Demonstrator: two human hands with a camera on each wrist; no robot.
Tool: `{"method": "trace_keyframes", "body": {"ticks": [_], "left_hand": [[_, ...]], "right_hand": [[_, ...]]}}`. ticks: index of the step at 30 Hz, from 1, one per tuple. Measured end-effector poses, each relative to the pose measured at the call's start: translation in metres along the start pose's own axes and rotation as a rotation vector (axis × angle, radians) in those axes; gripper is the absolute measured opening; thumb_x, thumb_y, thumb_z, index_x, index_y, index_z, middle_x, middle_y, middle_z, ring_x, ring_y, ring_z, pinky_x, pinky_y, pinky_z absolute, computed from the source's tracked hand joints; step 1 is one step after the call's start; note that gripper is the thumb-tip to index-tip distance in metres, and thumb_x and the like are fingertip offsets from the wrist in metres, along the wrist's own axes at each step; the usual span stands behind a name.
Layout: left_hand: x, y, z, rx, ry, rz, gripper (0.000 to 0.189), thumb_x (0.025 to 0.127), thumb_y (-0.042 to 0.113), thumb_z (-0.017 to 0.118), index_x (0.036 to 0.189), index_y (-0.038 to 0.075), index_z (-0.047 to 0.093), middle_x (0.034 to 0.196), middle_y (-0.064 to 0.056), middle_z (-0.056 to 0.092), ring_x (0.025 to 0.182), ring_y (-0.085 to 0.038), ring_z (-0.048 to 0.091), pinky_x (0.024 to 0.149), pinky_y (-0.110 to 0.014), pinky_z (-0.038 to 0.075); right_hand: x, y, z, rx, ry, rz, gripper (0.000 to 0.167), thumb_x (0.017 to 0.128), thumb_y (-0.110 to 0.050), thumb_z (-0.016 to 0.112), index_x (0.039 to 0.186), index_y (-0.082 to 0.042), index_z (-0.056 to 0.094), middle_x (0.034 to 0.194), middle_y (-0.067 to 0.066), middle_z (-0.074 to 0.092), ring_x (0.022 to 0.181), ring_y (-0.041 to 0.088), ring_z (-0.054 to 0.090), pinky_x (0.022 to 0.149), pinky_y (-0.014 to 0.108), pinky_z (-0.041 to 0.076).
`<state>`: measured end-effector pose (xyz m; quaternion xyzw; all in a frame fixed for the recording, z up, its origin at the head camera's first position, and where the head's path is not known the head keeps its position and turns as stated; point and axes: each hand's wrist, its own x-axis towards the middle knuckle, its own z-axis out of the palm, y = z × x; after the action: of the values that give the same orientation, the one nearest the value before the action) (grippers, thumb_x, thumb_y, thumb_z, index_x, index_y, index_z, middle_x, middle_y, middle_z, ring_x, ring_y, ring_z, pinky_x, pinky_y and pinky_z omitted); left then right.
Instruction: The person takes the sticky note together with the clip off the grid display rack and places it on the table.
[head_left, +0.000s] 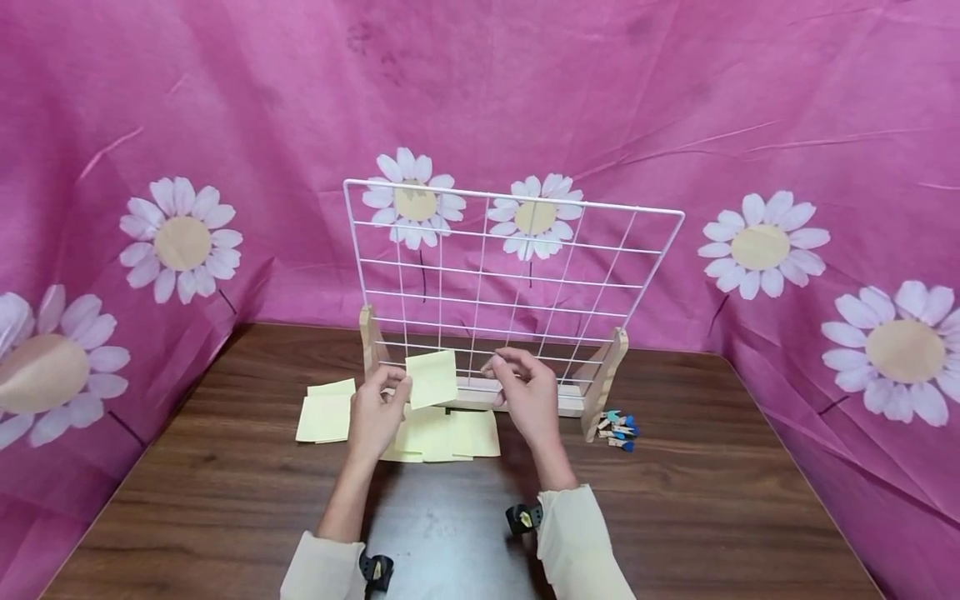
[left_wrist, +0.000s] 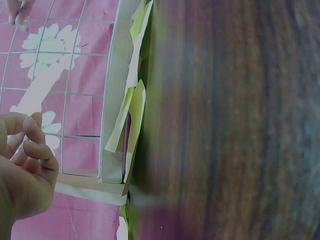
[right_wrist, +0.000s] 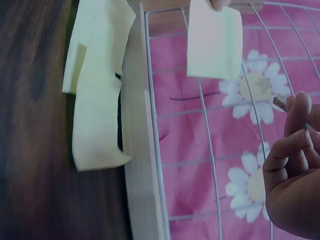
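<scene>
My left hand (head_left: 377, 414) pinches a pale yellow sticky note (head_left: 432, 379) at its left edge, holding it up in front of the white wire grid rack (head_left: 513, 196). In the right wrist view the raised note (right_wrist: 214, 47) hangs before the wires. To the right of it, my right hand (head_left: 531, 396) pinches a small wooden clothespin (right_wrist: 280, 103) between thumb and fingers, its tip pointing toward the note. A gap separates the clothespin from the note. Seen from the left wrist, the left hand (left_wrist: 30, 167) has its fingers curled around the note's edge.
More sticky notes (head_left: 474, 435) lie along the rack's front base, and others (head_left: 327, 417) lie to the left. Several clothespins with blue and teal ends (head_left: 621, 432) sit beside the rack's right wooden foot (head_left: 606, 383). A pink flowered cloth (head_left: 480, 83) hangs behind the brown table (head_left: 712, 500).
</scene>
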<state>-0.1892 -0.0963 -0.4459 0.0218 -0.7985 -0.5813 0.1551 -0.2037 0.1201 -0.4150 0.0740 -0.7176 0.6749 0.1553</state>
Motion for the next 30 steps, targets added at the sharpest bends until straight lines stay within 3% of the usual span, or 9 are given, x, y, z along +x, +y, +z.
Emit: {"method": "trace_keyframes", "body": {"ticks": [12,25,30], "left_hand": [[-0.007,0.001,0.012,-0.075,-0.030,0.013,0.013,0.097,0.008,0.066,0.105,-0.002,0.070,0.084,-0.013,0.070,0.056,-0.020,0.061,0.052,-0.024,0.050],[-0.009,0.004,0.018,-0.128,-0.058,-0.006,0.010,0.094,0.002,0.067,0.100,-0.003,0.071,0.079,-0.012,0.069,0.055,-0.013,0.055,0.052,-0.022,0.046],[-0.009,0.002,0.020,-0.113,-0.063,0.012,0.007,0.092,0.001,0.068,0.096,-0.003,0.071,0.079,-0.012,0.070,0.065,-0.021,0.061,0.059,-0.023,0.046]], "right_hand": [[-0.016,0.005,-0.043,-0.009,0.090,0.097,0.021,0.100,-0.008,0.065,0.115,0.006,0.068,0.086,0.019,0.072,0.045,0.011,0.056,0.048,0.024,0.050],[-0.028,0.013,-0.076,0.021,0.209,0.189,0.025,0.099,-0.009,0.065,0.116,0.009,0.065,0.078,0.007,0.071,0.045,0.010,0.055,0.046,0.021,0.047],[-0.030,0.016,-0.089,0.053,0.261,0.207,0.022,0.098,-0.005,0.066,0.115,0.009,0.066,0.073,0.003,0.071,0.044,0.009,0.054,0.044,0.019,0.044]]}}
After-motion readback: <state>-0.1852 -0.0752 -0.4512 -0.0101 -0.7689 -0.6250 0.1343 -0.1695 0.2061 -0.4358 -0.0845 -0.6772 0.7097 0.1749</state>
